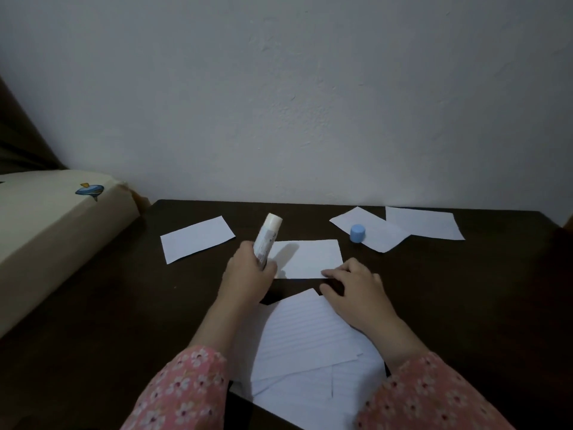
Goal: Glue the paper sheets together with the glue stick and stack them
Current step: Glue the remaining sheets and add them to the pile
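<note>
A loose stack of lined sheets [310, 346] lies nearest on the dark counter [124, 305], between two flowered sleeves [186, 389]; just beyond it the right hand [356, 293] rests with loosely bent fingers on the near edge of a small sheet [307, 259], pinning it, while the left hand [248, 274] grips the uncapped glue stick [268, 240], tip up and clear of the paper. To glue well, the stick likely needs tipping over and running right out to the corners while the right hand keeps the sheet from sliding. Farther back lie another sheet [197, 238] at left, the blue cap [357, 233] on one of two sheets [424, 223] at right, and a pale wall [310, 103].
</note>
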### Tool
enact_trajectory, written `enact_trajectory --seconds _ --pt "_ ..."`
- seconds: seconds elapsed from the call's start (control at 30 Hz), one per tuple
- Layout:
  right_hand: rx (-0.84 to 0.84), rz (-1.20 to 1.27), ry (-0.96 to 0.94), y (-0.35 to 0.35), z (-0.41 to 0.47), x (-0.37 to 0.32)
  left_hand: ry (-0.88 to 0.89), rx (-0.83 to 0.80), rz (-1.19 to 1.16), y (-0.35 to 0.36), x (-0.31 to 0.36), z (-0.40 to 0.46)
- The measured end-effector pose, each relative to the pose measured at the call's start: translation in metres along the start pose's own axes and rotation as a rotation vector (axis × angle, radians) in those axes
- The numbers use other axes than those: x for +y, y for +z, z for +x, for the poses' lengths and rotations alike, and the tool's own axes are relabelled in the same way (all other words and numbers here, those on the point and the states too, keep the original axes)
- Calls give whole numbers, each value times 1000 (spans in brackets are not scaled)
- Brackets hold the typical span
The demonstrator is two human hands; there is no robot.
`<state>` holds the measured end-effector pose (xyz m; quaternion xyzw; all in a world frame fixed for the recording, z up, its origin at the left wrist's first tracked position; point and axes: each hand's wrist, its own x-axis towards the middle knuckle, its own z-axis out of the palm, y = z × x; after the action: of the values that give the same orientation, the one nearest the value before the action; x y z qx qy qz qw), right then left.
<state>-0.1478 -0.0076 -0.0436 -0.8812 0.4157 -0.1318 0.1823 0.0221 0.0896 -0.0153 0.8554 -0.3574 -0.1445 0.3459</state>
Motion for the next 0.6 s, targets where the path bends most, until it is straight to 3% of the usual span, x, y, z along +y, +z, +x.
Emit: enact_trajectory --seconds 0.17,0.27,0.43,0.6 --pt "46 161 -4 -3 -11 17 50 -179 -282 -1 21 -21" --pt "122 233 32 -5 -17 28 38 -114 -409 0 25 -21" --pt "-6 27 77 -2 -12 27 63 -66 -687 12 27 -22" --pt "-61 -16 108 0 -6 27 44 -117 -685 21 37 -10"
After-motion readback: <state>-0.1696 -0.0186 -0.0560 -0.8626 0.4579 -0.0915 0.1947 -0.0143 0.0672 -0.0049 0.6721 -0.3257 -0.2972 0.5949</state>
